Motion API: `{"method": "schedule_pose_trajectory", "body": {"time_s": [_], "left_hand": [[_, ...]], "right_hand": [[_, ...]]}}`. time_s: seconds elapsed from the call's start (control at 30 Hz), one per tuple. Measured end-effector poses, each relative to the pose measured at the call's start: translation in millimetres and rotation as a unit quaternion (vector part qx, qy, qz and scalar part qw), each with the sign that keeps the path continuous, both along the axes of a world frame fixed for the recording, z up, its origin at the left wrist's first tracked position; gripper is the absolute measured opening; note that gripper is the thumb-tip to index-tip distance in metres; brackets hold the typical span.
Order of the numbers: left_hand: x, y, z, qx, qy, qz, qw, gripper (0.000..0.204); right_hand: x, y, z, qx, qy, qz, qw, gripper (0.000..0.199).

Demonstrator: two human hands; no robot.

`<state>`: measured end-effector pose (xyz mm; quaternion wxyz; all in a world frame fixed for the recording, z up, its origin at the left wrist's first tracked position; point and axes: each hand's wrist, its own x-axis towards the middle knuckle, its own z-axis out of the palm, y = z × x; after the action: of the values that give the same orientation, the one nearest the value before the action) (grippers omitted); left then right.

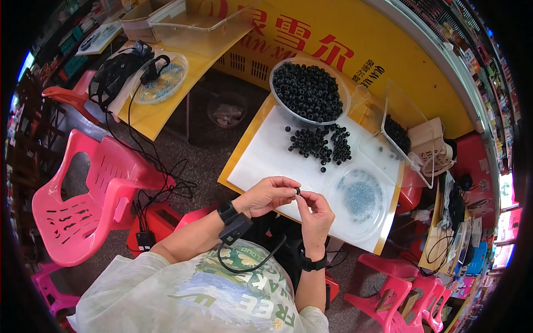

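Observation:
Over the near edge of the white-topped table, my left hand [271, 196] pinches a small black bead-like piece [297, 191] between thumb and fingertips. My right hand [316, 215] meets it there, its thumb and forefinger closed right beside the piece; anything else between those fingertips is too small to make out. Beyond my hands lies a loose pile of the same round black pieces [321, 145]. A large clear bowl [272, 83] behind it is heaped with more. Right of my hands, a clear round dish [383, 223] holds many tiny pale-blue see-through pieces [360, 194].
A clear bin [412, 152] with black pieces stands tilted at the table's right. On the left, another yellow table [150, 125] bears a dish [180, 83], a black bag [114, 75] and cables. Pink chairs [69, 238] stand at both sides. A yellow printed panel [411, 72] borders the back.

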<state>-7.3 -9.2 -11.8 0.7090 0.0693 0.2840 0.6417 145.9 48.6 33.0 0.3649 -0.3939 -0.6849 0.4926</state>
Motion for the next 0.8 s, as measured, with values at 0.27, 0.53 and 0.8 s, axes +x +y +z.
{"method": "schedule_pose_trajectory", "body": {"time_s": [0.27, 0.53, 0.8], "left_hand": [[-9, -4, -3, 0.031, 0.005, -0.08, 0.996, 0.037], [-10, -8, -10, 0.066, -0.021, -0.143, 0.987, 0.045], [-1, -12, -12, 0.023, -0.017, -0.116, 0.993, 0.041]], "right_hand": [[17, 15, 4, -0.108, -0.022, 0.124, 0.986, 0.027], [26, 17, -5, -0.083, -0.006, 0.194, 0.977, 0.032], [19, 5, -8, -0.003, -0.021, 0.151, 0.988, 0.026]]}}
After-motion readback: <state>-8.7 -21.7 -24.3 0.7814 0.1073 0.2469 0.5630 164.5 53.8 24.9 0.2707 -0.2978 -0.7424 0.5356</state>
